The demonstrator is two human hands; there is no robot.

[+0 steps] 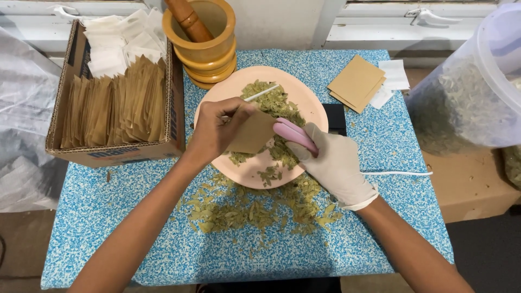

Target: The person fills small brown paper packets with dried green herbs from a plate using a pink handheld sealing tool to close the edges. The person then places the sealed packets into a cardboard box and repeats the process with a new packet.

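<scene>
My left hand (217,130), bare, pinches a small brown paper pouch (252,133) and a thin white stick (259,94) over a pink plate (313,100) of dried green leaves (277,103). My right hand (336,163) wears a white glove and grips a pink handheld tool (296,134) with a white cord (399,173), its tip pressed against the pouch's right edge. Both hands hover above the plate's middle.
A cardboard box (122,149) of brown pouches and white bags stands at left. A wooden mortar with pestle (202,38) sits behind the plate. Spare pouches (356,82) lie at right. Spilled leaves (255,209) cover the blue speckled table (108,217). A big clear leaf container (467,103) stands far right.
</scene>
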